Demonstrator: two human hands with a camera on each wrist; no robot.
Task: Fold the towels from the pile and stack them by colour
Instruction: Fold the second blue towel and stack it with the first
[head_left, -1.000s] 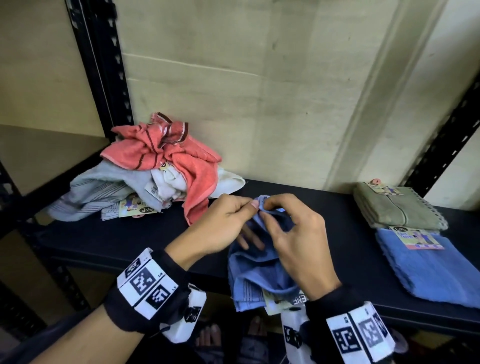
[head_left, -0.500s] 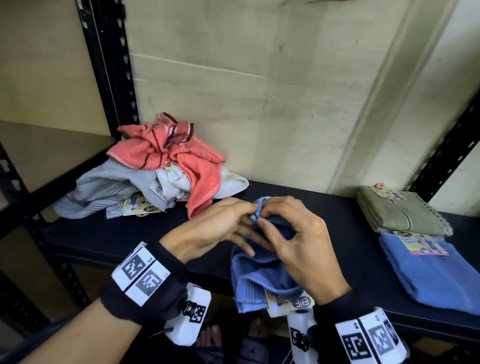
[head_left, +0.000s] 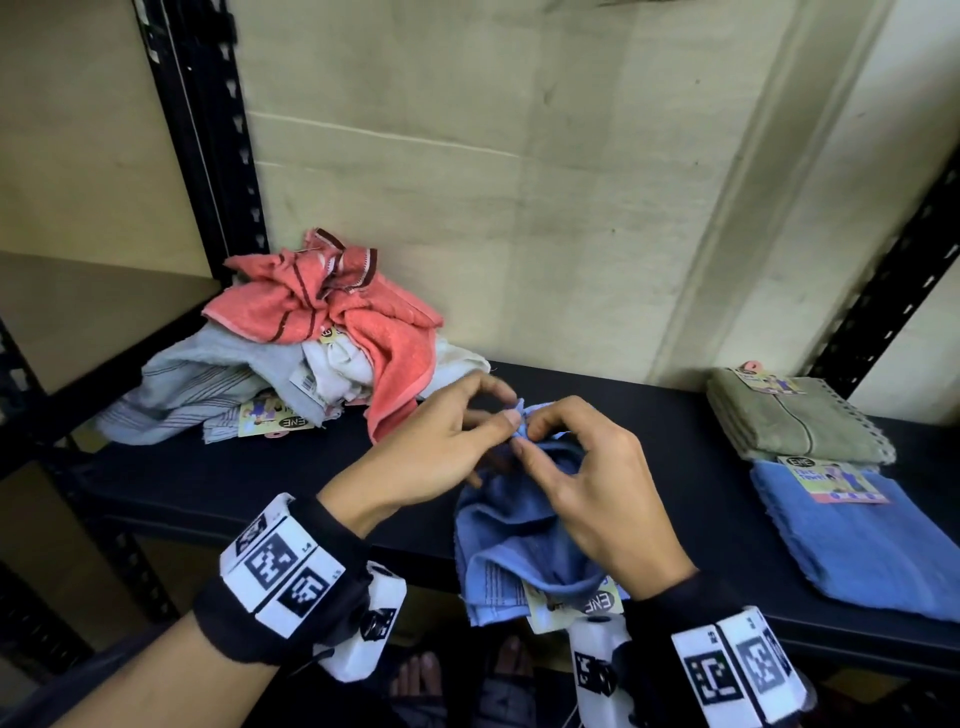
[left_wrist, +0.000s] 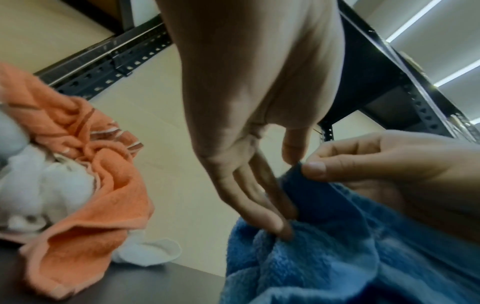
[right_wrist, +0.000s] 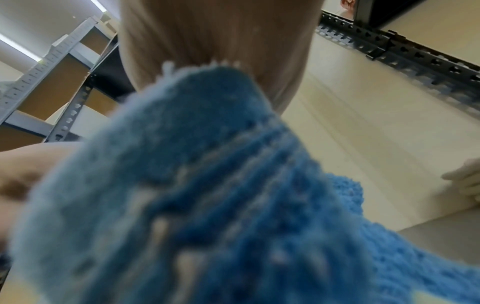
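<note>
Both forearms extend forward with banded wrists, the left hand and right hand meeting fingertip to fingertip, each pinching the blue towel between thumb and forefinger.

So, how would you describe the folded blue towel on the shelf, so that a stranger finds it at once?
Look at the black shelf and go to its right end, where two folded towels lie. The folded blue towel is the nearer one, flat, with a paper label on its far edge. Its neighbour behind, the green towel, is olive, and the other blue towel is crumpled between both hands.
</note>
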